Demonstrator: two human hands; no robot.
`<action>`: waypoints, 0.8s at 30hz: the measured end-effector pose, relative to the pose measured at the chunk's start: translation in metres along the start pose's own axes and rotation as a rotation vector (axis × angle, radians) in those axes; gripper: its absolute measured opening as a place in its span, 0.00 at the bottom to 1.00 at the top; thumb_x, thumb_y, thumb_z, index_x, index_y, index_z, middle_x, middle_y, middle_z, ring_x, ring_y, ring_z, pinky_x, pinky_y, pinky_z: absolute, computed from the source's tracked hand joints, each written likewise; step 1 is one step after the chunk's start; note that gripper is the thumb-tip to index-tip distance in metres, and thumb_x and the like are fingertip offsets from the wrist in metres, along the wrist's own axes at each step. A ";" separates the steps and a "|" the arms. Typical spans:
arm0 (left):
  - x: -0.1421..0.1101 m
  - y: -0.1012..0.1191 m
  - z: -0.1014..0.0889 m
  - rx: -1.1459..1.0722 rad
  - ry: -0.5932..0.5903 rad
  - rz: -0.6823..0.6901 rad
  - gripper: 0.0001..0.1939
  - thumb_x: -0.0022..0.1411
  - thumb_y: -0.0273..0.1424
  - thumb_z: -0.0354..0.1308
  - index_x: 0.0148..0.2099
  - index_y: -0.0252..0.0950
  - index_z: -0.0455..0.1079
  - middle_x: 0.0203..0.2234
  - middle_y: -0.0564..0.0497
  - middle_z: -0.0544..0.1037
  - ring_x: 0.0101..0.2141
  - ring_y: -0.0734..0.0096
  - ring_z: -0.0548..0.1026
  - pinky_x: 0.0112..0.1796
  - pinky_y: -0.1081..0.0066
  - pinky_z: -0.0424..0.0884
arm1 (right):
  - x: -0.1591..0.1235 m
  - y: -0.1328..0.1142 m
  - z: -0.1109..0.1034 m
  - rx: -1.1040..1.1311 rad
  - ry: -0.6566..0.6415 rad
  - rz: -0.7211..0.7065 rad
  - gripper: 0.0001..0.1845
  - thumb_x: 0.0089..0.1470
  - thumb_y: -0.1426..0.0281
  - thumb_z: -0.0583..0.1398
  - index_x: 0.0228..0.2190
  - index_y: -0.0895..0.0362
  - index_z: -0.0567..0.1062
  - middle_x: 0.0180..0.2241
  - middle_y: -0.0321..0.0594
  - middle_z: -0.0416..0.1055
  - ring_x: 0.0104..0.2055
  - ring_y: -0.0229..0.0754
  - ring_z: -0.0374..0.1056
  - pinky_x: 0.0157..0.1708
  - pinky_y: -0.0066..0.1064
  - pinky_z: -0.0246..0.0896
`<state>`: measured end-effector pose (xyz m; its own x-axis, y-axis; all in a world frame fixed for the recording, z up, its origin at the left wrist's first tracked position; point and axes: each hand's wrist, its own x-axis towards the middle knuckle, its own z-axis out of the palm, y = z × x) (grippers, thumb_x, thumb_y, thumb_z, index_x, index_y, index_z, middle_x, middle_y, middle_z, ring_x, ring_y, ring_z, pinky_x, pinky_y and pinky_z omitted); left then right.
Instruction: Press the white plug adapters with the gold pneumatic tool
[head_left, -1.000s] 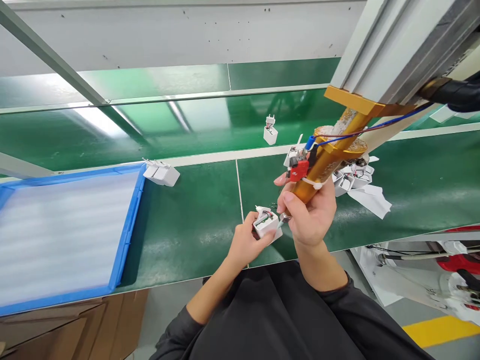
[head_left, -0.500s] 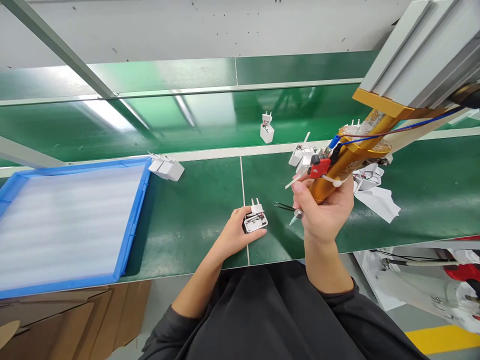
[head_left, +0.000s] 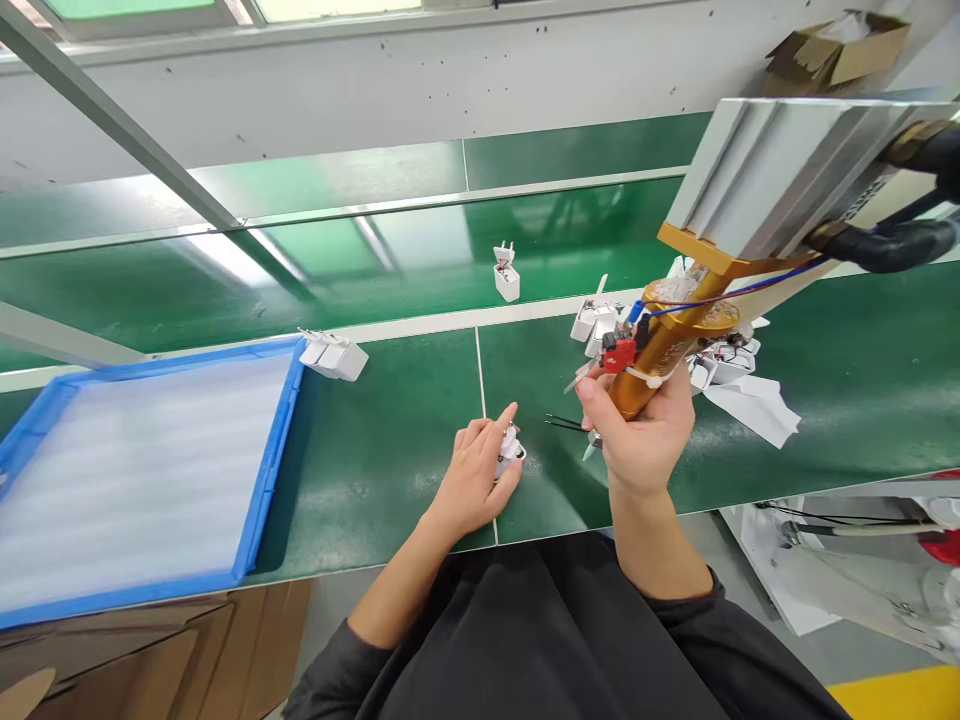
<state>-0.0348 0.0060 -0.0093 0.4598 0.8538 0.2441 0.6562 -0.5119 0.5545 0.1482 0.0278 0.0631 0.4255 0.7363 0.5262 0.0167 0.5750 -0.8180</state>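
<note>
My left hand (head_left: 471, 472) is closed around a white plug charger (head_left: 511, 450) on the green bench, its index finger lying over the top. The charger's plug part is partly covered by my fingers. My right hand (head_left: 651, 430) grips a gold-coloured glue gun (head_left: 634, 388) with a red switch (head_left: 619, 353) on its side. Its pale green nozzle (head_left: 590, 450) points down, right of the charger and apart from it. A pair of black tweezers (head_left: 564, 424) sticks out from the same hand toward the charger.
Closed-looking chargers (head_left: 335, 358) lean beside a blue tray (head_left: 262, 480) with a white liner. One opened charger (head_left: 507, 280) stands at the back. More opened chargers (head_left: 592, 322) and white paper (head_left: 754, 408) lie behind the gun. A large grey metal block (head_left: 780, 175) hangs above right.
My left index finger has moved over the charger's top, where its open inside showed before. The glue gun stays in my right hand, nearly in place. My view has tilted up slightly.
</note>
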 end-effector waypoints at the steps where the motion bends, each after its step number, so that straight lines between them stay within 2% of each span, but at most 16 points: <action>1: -0.002 0.002 -0.002 0.047 -0.010 0.018 0.29 0.69 0.29 0.48 0.70 0.36 0.52 0.50 0.43 0.78 0.47 0.58 0.71 0.50 0.57 0.67 | 0.000 0.000 -0.001 -0.006 -0.001 0.005 0.15 0.49 0.74 0.67 0.37 0.51 0.70 0.18 0.24 0.65 0.24 0.37 0.68 0.30 0.34 0.71; 3: -0.006 0.005 -0.003 0.117 -0.003 0.056 0.27 0.72 0.29 0.46 0.71 0.36 0.51 0.50 0.43 0.78 0.46 0.59 0.72 0.48 0.59 0.69 | 0.000 0.000 -0.003 -0.015 -0.005 0.014 0.14 0.49 0.74 0.67 0.36 0.51 0.69 0.19 0.24 0.66 0.24 0.37 0.69 0.30 0.34 0.71; 6: -0.010 0.005 0.005 0.154 0.085 0.085 0.21 0.73 0.30 0.49 0.66 0.36 0.58 0.45 0.45 0.79 0.43 0.61 0.74 0.45 0.63 0.72 | 0.000 0.001 -0.004 -0.030 -0.007 0.019 0.14 0.50 0.73 0.67 0.36 0.51 0.69 0.18 0.24 0.65 0.25 0.38 0.69 0.32 0.36 0.72; 9: -0.011 0.002 0.015 0.117 0.194 0.030 0.15 0.71 0.32 0.54 0.57 0.37 0.64 0.41 0.47 0.80 0.41 0.64 0.77 0.42 0.67 0.74 | -0.001 0.002 -0.005 -0.044 -0.013 0.028 0.14 0.50 0.72 0.67 0.36 0.51 0.69 0.17 0.24 0.63 0.25 0.38 0.69 0.34 0.37 0.72; 13: -0.008 -0.001 0.022 0.090 0.266 0.002 0.12 0.70 0.34 0.57 0.53 0.37 0.65 0.39 0.48 0.79 0.38 0.67 0.78 0.41 0.70 0.75 | -0.001 0.003 -0.006 -0.046 -0.018 0.036 0.14 0.50 0.71 0.68 0.35 0.51 0.68 0.17 0.24 0.63 0.25 0.38 0.68 0.34 0.38 0.72; 16: -0.007 -0.002 0.025 0.190 0.230 -0.019 0.11 0.71 0.36 0.54 0.52 0.37 0.63 0.37 0.48 0.79 0.35 0.66 0.78 0.36 0.69 0.75 | -0.001 0.004 -0.007 -0.062 -0.014 0.041 0.14 0.50 0.71 0.68 0.35 0.51 0.69 0.17 0.24 0.63 0.23 0.37 0.67 0.35 0.38 0.73; 19: -0.011 -0.003 0.026 0.349 0.126 -0.033 0.15 0.71 0.38 0.54 0.54 0.35 0.61 0.37 0.47 0.79 0.34 0.63 0.78 0.32 0.68 0.73 | -0.002 0.004 -0.007 -0.066 0.000 0.054 0.14 0.50 0.71 0.68 0.35 0.52 0.69 0.17 0.24 0.65 0.22 0.36 0.65 0.33 0.37 0.73; 22: -0.012 -0.011 0.022 0.401 0.059 0.012 0.17 0.71 0.37 0.53 0.57 0.35 0.60 0.43 0.44 0.79 0.39 0.61 0.78 0.36 0.67 0.74 | -0.004 0.003 -0.009 -0.054 0.016 0.074 0.15 0.49 0.71 0.68 0.37 0.53 0.70 0.19 0.25 0.67 0.22 0.35 0.67 0.31 0.34 0.72; 24: -0.006 -0.028 0.011 0.450 0.086 -0.014 0.15 0.71 0.37 0.52 0.55 0.34 0.63 0.43 0.43 0.79 0.40 0.60 0.78 0.39 0.64 0.73 | -0.005 0.002 -0.012 -0.065 0.027 0.101 0.15 0.49 0.72 0.69 0.37 0.54 0.70 0.21 0.26 0.70 0.21 0.34 0.67 0.27 0.31 0.70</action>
<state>-0.0489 0.0141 -0.0350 0.4104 0.8558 0.3150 0.8651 -0.4746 0.1623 0.1569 0.0207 0.0560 0.4521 0.7791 0.4343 0.0310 0.4729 -0.8806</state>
